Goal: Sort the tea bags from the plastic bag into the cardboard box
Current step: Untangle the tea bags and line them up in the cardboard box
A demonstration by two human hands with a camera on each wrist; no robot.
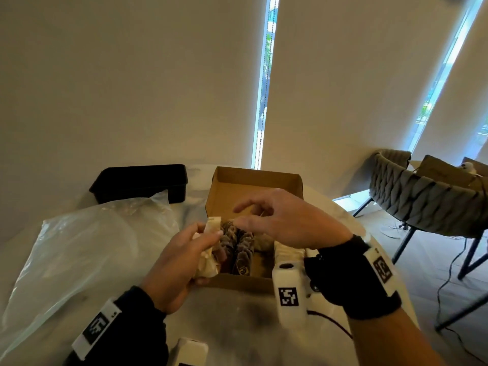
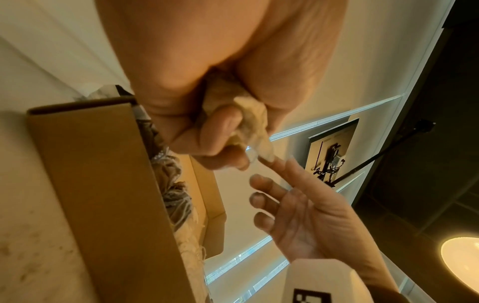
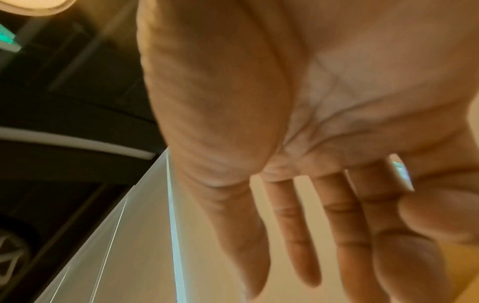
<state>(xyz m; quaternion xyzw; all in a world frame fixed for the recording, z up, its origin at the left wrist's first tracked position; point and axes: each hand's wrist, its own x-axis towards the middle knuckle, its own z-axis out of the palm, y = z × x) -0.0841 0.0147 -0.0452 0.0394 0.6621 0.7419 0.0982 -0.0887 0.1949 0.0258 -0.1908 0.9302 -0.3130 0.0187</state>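
Note:
An open cardboard box [image 1: 253,180] stands on the table with several grey and brown tea bags [image 1: 239,243] standing in a row inside. My left hand [image 1: 182,257] grips a bunch of pale cream tea bags [image 1: 208,249] at the box's near left corner; the bunch [image 2: 249,119] shows between the curled fingers in the left wrist view. My right hand [image 1: 280,220] hovers above the box with its fingers spread and holds nothing; its palm [image 3: 324,123] fills the right wrist view. The clear plastic bag [image 1: 87,247] lies crumpled to the left.
A black tray [image 1: 140,182] sits behind the plastic bag. The white table [image 1: 237,320] runs to its rounded edge at the right, where a padded chair [image 1: 422,199] stands on the floor with a cable beside it.

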